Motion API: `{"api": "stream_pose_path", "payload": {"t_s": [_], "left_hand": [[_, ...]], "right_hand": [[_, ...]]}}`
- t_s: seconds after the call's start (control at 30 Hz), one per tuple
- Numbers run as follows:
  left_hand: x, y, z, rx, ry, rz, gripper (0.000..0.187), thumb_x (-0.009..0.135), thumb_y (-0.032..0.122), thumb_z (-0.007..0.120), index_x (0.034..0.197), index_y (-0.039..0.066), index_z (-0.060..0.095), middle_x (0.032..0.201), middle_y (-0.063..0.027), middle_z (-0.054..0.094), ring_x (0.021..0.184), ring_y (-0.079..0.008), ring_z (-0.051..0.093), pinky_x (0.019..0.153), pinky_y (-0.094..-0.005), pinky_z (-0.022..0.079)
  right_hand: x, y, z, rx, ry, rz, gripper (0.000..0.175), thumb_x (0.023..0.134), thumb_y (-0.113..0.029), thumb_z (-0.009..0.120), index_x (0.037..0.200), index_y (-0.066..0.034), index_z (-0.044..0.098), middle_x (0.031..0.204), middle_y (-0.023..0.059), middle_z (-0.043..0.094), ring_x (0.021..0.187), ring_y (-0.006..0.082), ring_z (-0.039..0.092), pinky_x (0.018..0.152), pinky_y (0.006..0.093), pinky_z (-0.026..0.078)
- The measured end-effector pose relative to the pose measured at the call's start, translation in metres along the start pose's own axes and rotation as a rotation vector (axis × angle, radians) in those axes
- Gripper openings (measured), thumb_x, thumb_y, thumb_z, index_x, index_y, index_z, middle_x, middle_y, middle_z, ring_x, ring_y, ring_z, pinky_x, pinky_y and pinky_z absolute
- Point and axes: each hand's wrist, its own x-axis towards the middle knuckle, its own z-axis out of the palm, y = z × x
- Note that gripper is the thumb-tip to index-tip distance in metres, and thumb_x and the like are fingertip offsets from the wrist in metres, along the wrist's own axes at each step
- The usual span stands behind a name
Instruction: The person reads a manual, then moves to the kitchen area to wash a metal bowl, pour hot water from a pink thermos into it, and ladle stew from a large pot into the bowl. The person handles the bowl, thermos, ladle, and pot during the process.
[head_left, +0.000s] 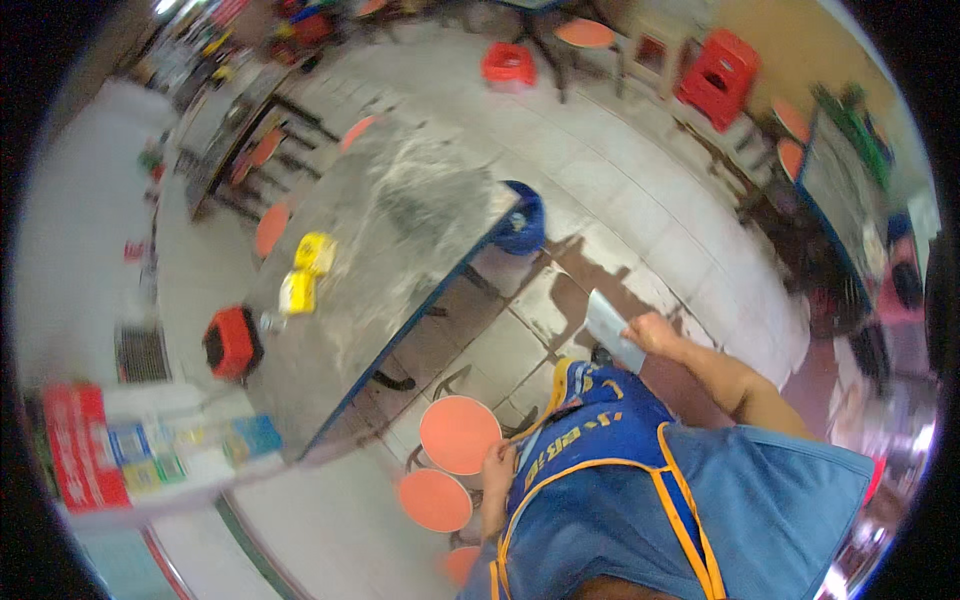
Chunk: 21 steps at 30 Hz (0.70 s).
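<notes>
In my right hand (654, 335) is a flat, pale rectangular thing (615, 330), held by one edge out over the floor; blur leaves its material unclear. My left hand (498, 463) hangs low by the side of my blue apron (592, 435), which has yellow trim and bears writing. Its fingers are partly hidden at the apron's edge, so I cannot tell whether they grip the cloth. Just beyond that hand stands a stool with a round orange seat (460, 435). A long grey table (390, 247), streaked with white, lies ahead to the left.
Two yellow boxes (307, 274) and a red and black container (232, 342) are on the table. A blue tub (523, 217) stands by its corner. Dark wet-looking patches (592, 281) mark the tiled floor. Red plastic stools (718, 79) and another table (844, 187) are farther off.
</notes>
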Motion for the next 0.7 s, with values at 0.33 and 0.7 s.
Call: {"api": "stream_pose_path", "payload": {"t_s": [0.33, 0.7], "left_hand": [[0.192, 0.224, 0.079, 0.693, -0.184, 0.530, 0.027, 0.087, 0.019, 0.061, 0.101, -0.004, 0.065, 0.093, -0.0238, 0.068, 0.089, -0.0378, 0.067, 0.079, -0.0420, 0.053], [0.268, 0.430, 0.261, 0.446, -0.754, 0.631, 0.027, 0.092, 0.017, 0.060, 0.113, -0.001, 0.062, 0.103, -0.0151, 0.068, 0.094, -0.0229, 0.065, 0.083, -0.0336, 0.050]], "right_hand": [[-0.132, 0.188, -0.098, 0.341, 0.493, 0.636, 0.041, 0.086, -0.039, 0.061, 0.091, 0.0010, 0.069, 0.081, 0.0247, 0.065, 0.077, 0.0399, 0.065, 0.071, 0.0473, 0.049], [-0.029, 0.194, -0.077, 0.436, 0.780, 0.865, 0.022, 0.078, -0.017, 0.069, 0.077, 0.0024, 0.058, 0.079, 0.0218, 0.056, 0.077, 0.0397, 0.056, 0.070, 0.0458, 0.045]]}}
